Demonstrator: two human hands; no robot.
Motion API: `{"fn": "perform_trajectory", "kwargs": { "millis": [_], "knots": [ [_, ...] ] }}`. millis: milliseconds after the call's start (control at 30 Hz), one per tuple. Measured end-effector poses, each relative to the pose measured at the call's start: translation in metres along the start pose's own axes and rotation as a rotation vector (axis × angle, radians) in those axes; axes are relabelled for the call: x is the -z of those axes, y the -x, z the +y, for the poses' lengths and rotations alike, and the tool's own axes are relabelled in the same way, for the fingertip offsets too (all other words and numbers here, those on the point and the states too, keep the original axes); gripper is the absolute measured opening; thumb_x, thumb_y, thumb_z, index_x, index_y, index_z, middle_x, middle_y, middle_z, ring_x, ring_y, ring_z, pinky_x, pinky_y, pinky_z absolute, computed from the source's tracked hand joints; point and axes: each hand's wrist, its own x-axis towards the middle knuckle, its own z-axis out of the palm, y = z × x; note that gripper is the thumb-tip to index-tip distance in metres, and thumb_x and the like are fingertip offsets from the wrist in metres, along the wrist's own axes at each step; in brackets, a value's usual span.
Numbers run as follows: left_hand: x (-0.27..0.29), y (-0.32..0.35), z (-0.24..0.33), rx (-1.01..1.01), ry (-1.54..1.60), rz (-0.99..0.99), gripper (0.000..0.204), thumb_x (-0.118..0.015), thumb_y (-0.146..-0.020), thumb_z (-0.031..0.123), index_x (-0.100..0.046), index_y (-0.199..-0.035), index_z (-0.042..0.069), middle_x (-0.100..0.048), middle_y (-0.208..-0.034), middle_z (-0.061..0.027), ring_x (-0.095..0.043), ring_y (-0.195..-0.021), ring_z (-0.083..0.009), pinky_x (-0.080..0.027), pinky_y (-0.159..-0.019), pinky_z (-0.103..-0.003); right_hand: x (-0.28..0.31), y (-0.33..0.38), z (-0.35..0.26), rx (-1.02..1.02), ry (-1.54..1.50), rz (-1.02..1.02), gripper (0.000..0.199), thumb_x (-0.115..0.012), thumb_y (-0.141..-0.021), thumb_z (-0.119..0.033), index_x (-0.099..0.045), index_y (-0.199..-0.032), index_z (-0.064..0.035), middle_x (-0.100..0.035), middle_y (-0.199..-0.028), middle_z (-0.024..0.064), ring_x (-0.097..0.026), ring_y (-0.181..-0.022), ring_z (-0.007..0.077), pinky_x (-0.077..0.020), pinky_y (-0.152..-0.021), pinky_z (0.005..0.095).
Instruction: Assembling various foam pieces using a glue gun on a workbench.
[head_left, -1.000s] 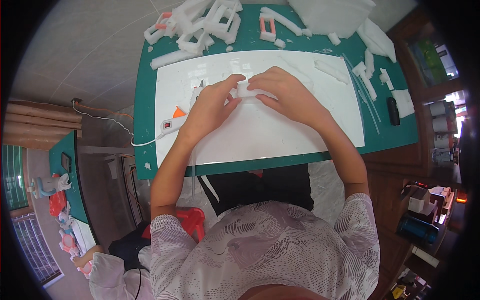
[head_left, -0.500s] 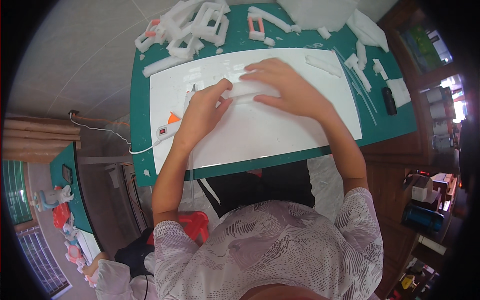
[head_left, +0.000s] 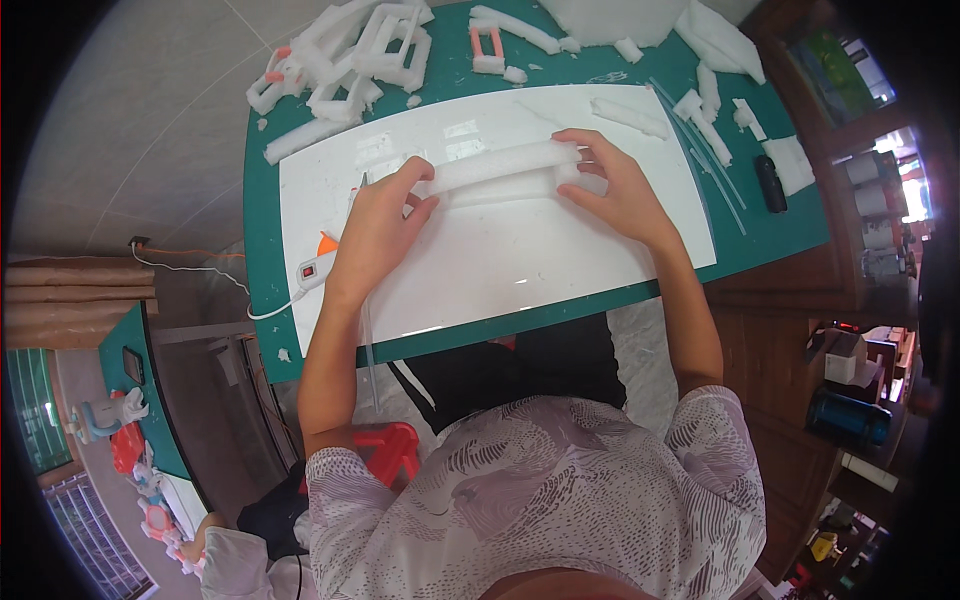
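Both hands grip one long white foam strip flat on the white board: left hand closed on its 9 o'clock end, right hand on the 3 o'clock end. Looks mid-job to me; finished foam frames piled at 11 o'clock of the counter, loose offcuts still waiting at 1 o'clock.

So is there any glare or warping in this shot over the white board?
Head view: pale glare patches on the white board near the foam strip that both hands hold; the green mat edges bow from fisheye; corners black.

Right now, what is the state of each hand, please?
Left hand: closed on the left end of the white foam bar.
Right hand: closed on its right end.
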Motion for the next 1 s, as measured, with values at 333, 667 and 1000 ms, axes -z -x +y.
{"fn": "perform_trajectory", "kwargs": {
  "millis": [333, 667, 1000],
  "knots": [
    [0.0, 0.0, 0.0, -0.002, 0.046, 0.012, 0.023, -0.066, -0.085, 0.006, -0.053, -0.104, 0.004, -0.068, -0.101, -0.0135, -0.069, -0.08, -0.0273, -0.051, -0.071, -0.034, -0.009, 0.007, 0.003, 0.055, -0.002, 0.14, 0.043, -0.069, -0.082, -0.005, -0.059, -0.123, -0.0122, -0.055, -0.13, 0.0085, -0.059, -0.107, 0.0228, -0.0535, -0.09, 0.031],
    [0.001, 0.0, 0.0, 0.012, 0.036, -0.003, 0.024, -0.066, -0.085, 0.006, -0.052, -0.105, 0.004, -0.067, -0.101, -0.0145, -0.069, -0.079, -0.0272, -0.051, -0.071, -0.034, -0.016, 0.007, 0.01, 0.084, -0.016, 0.196, 0.037, -0.066, -0.084, -0.003, -0.061, -0.12, -0.0108, -0.055, -0.13, 0.0103, -0.058, -0.113, 0.0238, -0.0547, -0.086, 0.0297],
    [-0.001, -0.001, -0.004, -0.016, 0.013, 0.028, 0.024, -0.069, -0.084, 0.007, -0.057, -0.105, 0.005, -0.068, -0.103, -0.0108, -0.069, -0.078, -0.0219, -0.051, -0.062, -0.029, -0.015, 0.013, 0.014, 0.102, -0.013, 0.233, 0.034, -0.068, -0.084, -0.004, -0.068, -0.117, -0.0116, -0.058, -0.132, 0.0089, -0.061, -0.11, 0.021, -0.0554, -0.081, 0.0266]
  ]
}}
